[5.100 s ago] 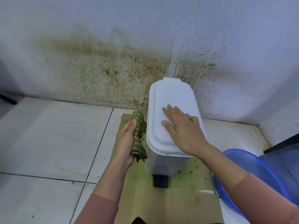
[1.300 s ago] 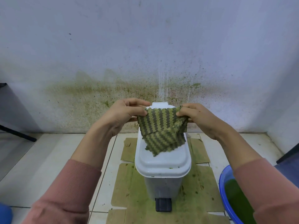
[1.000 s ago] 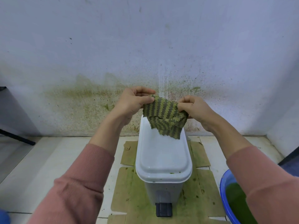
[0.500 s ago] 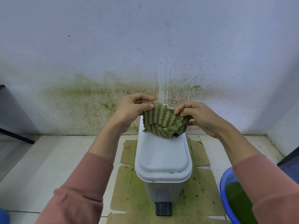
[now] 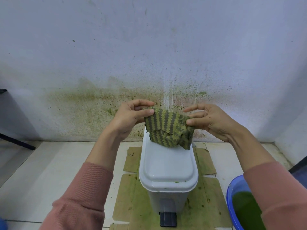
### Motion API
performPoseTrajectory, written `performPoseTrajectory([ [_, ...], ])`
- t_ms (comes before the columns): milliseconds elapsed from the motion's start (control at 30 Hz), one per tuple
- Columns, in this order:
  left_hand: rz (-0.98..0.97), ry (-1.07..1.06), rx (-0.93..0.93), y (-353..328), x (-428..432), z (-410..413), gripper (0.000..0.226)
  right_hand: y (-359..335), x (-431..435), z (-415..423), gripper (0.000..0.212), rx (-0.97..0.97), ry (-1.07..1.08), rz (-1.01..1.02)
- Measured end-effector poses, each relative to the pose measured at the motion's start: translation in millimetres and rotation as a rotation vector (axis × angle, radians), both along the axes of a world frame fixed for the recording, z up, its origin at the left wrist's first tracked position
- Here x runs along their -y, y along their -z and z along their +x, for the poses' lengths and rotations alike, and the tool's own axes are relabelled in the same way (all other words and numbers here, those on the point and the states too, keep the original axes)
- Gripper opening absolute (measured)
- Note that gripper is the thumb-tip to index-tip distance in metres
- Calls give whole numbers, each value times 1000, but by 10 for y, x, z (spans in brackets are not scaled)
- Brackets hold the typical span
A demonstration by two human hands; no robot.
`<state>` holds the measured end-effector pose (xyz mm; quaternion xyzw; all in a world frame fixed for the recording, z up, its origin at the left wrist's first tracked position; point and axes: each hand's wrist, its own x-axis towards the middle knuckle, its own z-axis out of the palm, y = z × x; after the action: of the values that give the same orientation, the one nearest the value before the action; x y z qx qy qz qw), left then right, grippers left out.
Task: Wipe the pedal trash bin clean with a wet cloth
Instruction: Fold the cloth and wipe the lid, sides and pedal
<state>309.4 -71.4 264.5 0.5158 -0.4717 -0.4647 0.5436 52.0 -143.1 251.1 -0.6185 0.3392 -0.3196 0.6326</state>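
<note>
A white pedal trash bin (image 5: 167,170) stands on the floor against the wall, its lid closed and its black pedal (image 5: 167,219) facing me. A few green specks sit on the lid's front edge. Above the back of the lid hangs a green and grey zigzag-striped cloth (image 5: 167,128), folded over itself. My left hand (image 5: 131,117) pinches its left top corner. My right hand (image 5: 209,120) holds its right edge with thumb and fingers, the other fingers spread. The cloth's lower edge reaches the rear of the lid.
Flattened cardboard (image 5: 131,201) stained green lies under the bin. A blue basin (image 5: 235,206) of green water sits at the lower right. The white wall (image 5: 83,100) behind is spattered green. A dark table leg (image 5: 18,143) stands at the left on the tiled floor.
Five seconds ago the left hand rubbed the bin's side with the rolled cloth while the right rested on the lid. Since then both hands raised the cloth and keep refolding it above the lid.
</note>
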Motion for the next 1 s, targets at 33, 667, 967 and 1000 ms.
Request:
performPoseTrajectory([
  [33, -1, 30, -9, -6, -24, 23, 26, -9, -9, -27, 49, 7, -12, -2],
  [667, 19, -81, 442, 385, 225, 43, 26, 483, -4, 194, 26, -235, 292, -479],
  [967, -90, 24, 969, 794, -361, 15, 42, 936, -397, -38, 53, -363, 190, -507],
  [1000, -133, 5, 1008, 695, -322, -34, 42, 925, -423, -27, 54, -296, 239, -489],
])
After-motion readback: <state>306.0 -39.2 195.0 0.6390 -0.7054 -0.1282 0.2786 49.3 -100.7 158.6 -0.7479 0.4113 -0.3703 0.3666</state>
